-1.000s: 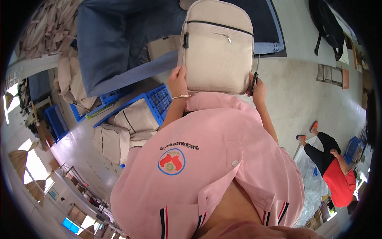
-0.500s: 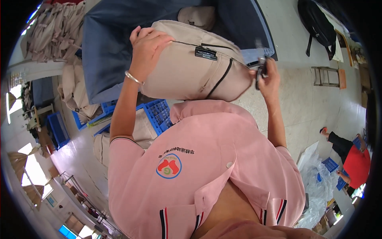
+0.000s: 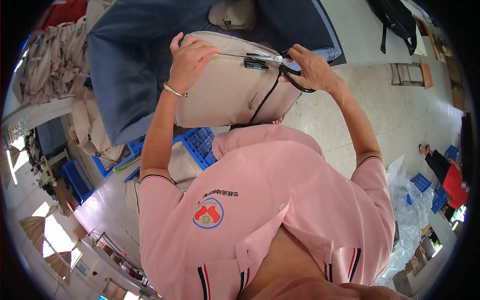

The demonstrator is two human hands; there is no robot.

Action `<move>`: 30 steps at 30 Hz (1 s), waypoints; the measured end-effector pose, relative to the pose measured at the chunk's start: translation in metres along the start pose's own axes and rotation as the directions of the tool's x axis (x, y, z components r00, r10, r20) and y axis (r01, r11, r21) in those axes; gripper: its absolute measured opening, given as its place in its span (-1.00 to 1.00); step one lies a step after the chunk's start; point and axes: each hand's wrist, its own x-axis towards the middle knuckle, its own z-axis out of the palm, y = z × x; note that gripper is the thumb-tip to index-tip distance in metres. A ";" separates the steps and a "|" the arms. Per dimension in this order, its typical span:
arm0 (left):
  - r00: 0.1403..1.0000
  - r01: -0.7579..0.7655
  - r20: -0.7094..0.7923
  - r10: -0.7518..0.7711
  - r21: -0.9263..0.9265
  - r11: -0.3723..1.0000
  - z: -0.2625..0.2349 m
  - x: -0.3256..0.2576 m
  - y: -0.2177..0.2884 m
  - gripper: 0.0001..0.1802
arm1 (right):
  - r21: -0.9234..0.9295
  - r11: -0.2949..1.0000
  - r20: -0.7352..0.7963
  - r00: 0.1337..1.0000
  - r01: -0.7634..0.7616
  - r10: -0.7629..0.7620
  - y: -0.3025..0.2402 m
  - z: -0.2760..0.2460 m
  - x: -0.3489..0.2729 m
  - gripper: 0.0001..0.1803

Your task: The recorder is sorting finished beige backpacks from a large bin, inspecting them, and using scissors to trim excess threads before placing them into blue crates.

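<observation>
So the person in the pink shirt [image 3: 265, 175] has a beige backpack [image 3: 220, 95] turned sideways just in front of their belly, tilted a bit, black zip strip toward its right end. Left hand [image 3: 192, 62] is clamped over the backpack's upper left corner, fingers spread along the edge. Right hand [image 3: 312, 72] is over at the backpack's upper right, wrapped round the black handles of some scissors [image 3: 276, 59], blades lying along the seam right above the black label [image 3: 256, 64]. Can't honestly tell from here whether the tips are on a thread. Left of the backpack, by the left forearm, there's a blue crate [image 3: 199, 145] with more beige bags [image 3: 185, 162] in it. Right behind the backpack is a big dark blue fabric bin [image 3: 125, 65], with another beige piece [image 3: 232, 15] inside. Further out, a heap of beige strips [image 3: 55, 60] sits way left of the backpack, a black bag [image 3: 395, 22] far right, and a co-worker in red [image 3: 455, 185] well off to the right.
</observation>
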 end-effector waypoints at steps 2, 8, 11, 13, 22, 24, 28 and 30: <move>1.000 0.003 0.001 -0.003 -0.004 1.000 -0.001 -0.002 -0.001 -0.89 | 0.045 0.998 0.057 0.997 0.053 -0.056 -0.003 0.004 0.009 -0.37; 1.000 0.002 0.028 -0.001 -0.039 0.999 -0.007 -0.005 -0.011 -0.90 | 0.055 0.997 0.110 0.992 0.056 -0.062 -0.009 0.013 0.021 -0.34; 0.999 0.015 0.040 -0.011 -0.082 0.997 -0.009 -0.005 -0.017 -0.90 | 0.061 0.997 0.128 0.990 0.055 -0.062 -0.013 0.014 0.027 -0.34; 0.998 0.034 0.058 -0.027 -0.110 0.993 -0.010 -0.006 -0.021 -0.90 | 0.059 0.997 0.143 0.988 0.054 -0.062 -0.015 0.016 0.030 -0.35; 0.985 0.043 0.174 -0.005 -0.214 0.976 -0.006 -0.001 -0.038 -0.87 | 0.202 0.979 0.072 0.997 -0.011 -0.004 -0.015 0.046 0.022 -0.45; 0.979 0.065 0.202 -0.016 -0.239 0.969 -0.002 0.001 -0.041 -0.87 | 0.214 0.976 0.061 0.998 -0.033 0.020 -0.012 0.054 0.019 -0.45; 0.969 0.086 0.245 -0.021 -0.260 0.962 0.010 0.003 -0.055 -0.88 | 0.328 0.928 0.063 0.985 -0.175 0.164 -0.014 0.064 0.027 -0.48; 0.980 0.102 0.189 -0.063 -0.200 0.975 0.018 0.006 -0.061 -0.90 | 0.535 0.795 0.115 0.957 -0.286 0.267 -0.003 0.082 0.030 -0.53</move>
